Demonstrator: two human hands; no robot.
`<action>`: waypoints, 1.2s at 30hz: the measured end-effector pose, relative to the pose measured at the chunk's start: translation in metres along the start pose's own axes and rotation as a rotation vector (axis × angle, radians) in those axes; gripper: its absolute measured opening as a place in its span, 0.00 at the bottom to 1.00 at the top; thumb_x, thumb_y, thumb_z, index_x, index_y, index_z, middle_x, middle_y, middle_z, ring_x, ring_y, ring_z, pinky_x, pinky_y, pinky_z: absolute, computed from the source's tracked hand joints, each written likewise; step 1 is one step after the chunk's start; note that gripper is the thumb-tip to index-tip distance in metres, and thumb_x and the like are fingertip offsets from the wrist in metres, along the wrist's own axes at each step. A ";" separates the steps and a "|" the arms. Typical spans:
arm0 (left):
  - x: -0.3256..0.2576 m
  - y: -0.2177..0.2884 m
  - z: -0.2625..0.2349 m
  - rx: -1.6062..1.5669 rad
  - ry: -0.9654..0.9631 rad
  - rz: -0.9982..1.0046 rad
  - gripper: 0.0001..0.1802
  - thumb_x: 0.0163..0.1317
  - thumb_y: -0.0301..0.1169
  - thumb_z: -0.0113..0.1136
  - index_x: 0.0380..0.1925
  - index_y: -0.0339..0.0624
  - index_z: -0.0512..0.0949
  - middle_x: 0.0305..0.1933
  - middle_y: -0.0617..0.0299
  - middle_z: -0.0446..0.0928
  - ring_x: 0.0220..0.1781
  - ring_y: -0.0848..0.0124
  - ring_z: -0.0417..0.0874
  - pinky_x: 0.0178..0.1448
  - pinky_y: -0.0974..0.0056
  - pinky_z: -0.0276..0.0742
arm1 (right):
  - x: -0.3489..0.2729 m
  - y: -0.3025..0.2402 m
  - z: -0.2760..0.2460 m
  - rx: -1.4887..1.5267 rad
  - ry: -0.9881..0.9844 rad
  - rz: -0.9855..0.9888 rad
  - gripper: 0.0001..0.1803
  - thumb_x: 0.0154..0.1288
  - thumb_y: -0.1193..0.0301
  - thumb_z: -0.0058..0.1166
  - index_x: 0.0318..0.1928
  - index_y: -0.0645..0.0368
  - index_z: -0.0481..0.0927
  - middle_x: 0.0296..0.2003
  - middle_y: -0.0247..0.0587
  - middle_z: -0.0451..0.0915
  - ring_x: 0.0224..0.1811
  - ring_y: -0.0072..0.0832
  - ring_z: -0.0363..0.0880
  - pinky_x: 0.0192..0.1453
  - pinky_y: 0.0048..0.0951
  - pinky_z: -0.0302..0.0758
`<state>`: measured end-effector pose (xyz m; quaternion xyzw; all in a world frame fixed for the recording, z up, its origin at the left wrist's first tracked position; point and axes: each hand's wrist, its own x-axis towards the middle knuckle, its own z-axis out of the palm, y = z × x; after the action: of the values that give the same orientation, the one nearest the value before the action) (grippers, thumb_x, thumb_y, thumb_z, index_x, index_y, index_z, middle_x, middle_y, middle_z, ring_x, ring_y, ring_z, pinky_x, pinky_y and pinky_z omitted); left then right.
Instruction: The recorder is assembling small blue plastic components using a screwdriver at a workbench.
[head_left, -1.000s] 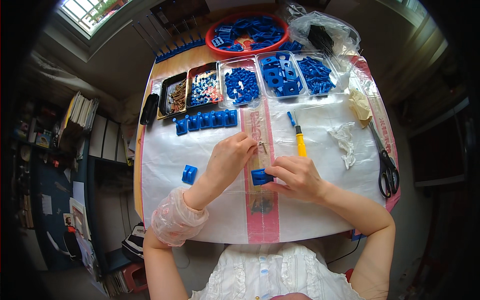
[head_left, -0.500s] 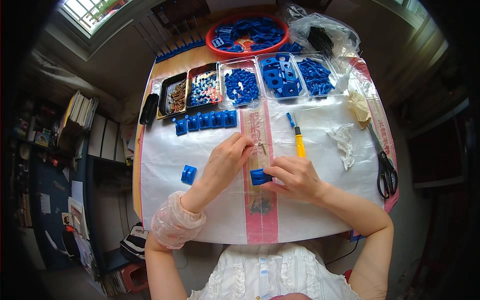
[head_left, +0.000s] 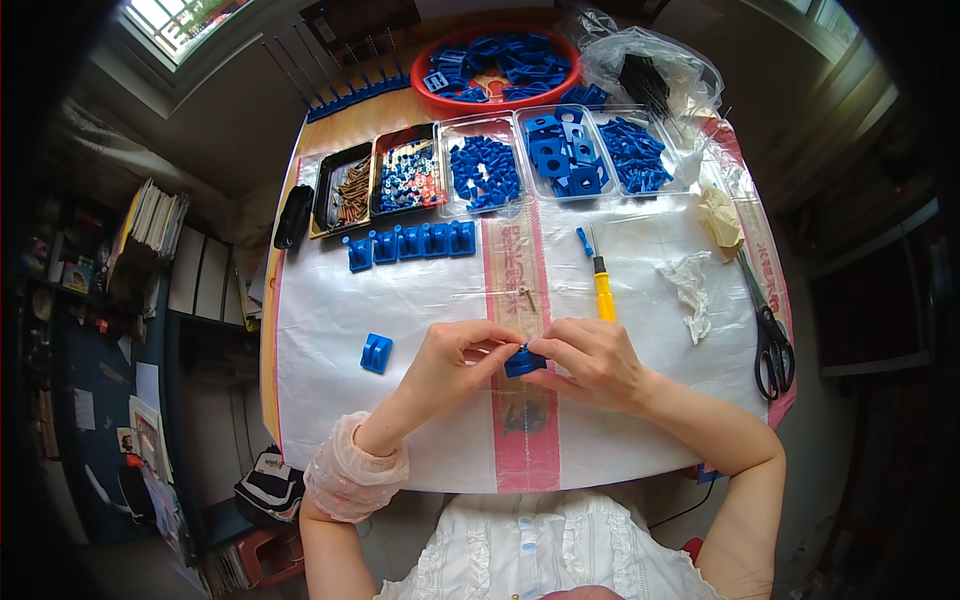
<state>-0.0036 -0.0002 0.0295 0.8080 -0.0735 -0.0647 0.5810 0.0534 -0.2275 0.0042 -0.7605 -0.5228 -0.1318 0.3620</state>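
My right hand (head_left: 590, 362) grips a small blue plastic part (head_left: 524, 363) above the pink stripe of the sheet. From the other side, my left hand (head_left: 458, 362) meets it with thumb and forefinger pinched at its top edge; whatever lies between those fingertips is too small to make out. Just beyond the hands lies a small metal screw (head_left: 531, 300). A yellow-handled screwdriver (head_left: 604, 292) rests past my right hand, with a small blue piece (head_left: 583, 240) by its tip. Left of my left hand sits a single blue assembled part (head_left: 376, 353).
Several blue parts (head_left: 410, 243) stand in a row before trays of screws (head_left: 352, 192), nuts (head_left: 408, 178) and blue pieces (head_left: 484, 170). Behind them is a red basin (head_left: 570, 84). Black scissors (head_left: 772, 350), crumpled tissue (head_left: 690, 290) and brown paper (head_left: 720, 220) lie at the right.
My left hand has come down from beside the screw to the blue part, its fingertips now at the part's top edge. My right hand keeps its grip nearly in place.
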 end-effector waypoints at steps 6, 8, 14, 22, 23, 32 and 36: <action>-0.001 -0.005 -0.003 -0.098 -0.067 0.018 0.11 0.65 0.19 0.65 0.47 0.33 0.86 0.45 0.58 0.88 0.45 0.73 0.89 0.50 0.68 0.88 | 0.000 0.002 -0.001 0.001 -0.007 0.011 0.18 0.58 0.61 0.69 0.44 0.57 0.82 0.32 0.36 0.76 0.31 0.33 0.79 0.33 0.34 0.75; -0.002 -0.007 -0.004 -0.116 -0.100 0.004 0.13 0.64 0.19 0.67 0.49 0.33 0.85 0.46 0.57 0.87 0.45 0.73 0.89 0.52 0.68 0.88 | 0.001 0.002 -0.001 0.007 -0.005 0.020 0.18 0.58 0.61 0.69 0.44 0.57 0.82 0.32 0.36 0.76 0.30 0.32 0.79 0.33 0.34 0.75; -0.002 -0.013 -0.005 -0.213 -0.173 -0.040 0.19 0.62 0.18 0.69 0.53 0.33 0.80 0.51 0.58 0.84 0.50 0.71 0.88 0.56 0.66 0.88 | 0.002 0.003 -0.003 0.001 0.009 0.034 0.17 0.59 0.61 0.68 0.44 0.57 0.83 0.32 0.35 0.76 0.30 0.32 0.79 0.32 0.34 0.75; -0.003 -0.016 0.002 -0.333 -0.127 -0.096 0.19 0.62 0.20 0.70 0.52 0.34 0.78 0.48 0.60 0.84 0.49 0.73 0.88 0.55 0.67 0.87 | 0.005 0.003 -0.009 -0.019 -0.035 0.042 0.18 0.61 0.61 0.66 0.48 0.57 0.83 0.35 0.35 0.77 0.34 0.32 0.80 0.35 0.34 0.77; -0.003 -0.016 0.004 -0.335 -0.109 -0.093 0.18 0.62 0.20 0.70 0.52 0.34 0.78 0.48 0.60 0.84 0.49 0.73 0.88 0.54 0.67 0.87 | 0.005 0.003 -0.009 -0.011 -0.035 0.048 0.18 0.61 0.61 0.66 0.48 0.58 0.83 0.36 0.36 0.77 0.34 0.32 0.80 0.35 0.34 0.77; -0.006 -0.020 0.014 -0.360 -0.025 -0.091 0.17 0.62 0.20 0.69 0.50 0.32 0.77 0.48 0.58 0.83 0.46 0.73 0.87 0.52 0.68 0.87 | 0.007 0.003 -0.008 0.040 -0.061 0.113 0.20 0.60 0.63 0.68 0.50 0.57 0.83 0.39 0.38 0.78 0.36 0.35 0.81 0.37 0.35 0.79; -0.005 -0.022 0.013 -0.418 -0.008 -0.125 0.17 0.62 0.21 0.69 0.50 0.32 0.76 0.47 0.58 0.83 0.45 0.74 0.87 0.51 0.69 0.87 | 0.007 0.004 -0.008 0.036 -0.054 0.126 0.21 0.59 0.64 0.70 0.51 0.57 0.82 0.41 0.39 0.79 0.36 0.35 0.82 0.37 0.35 0.80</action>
<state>-0.0104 -0.0046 0.0050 0.6729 -0.0106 -0.1175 0.7303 0.0610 -0.2286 0.0122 -0.7886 -0.4855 -0.0790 0.3689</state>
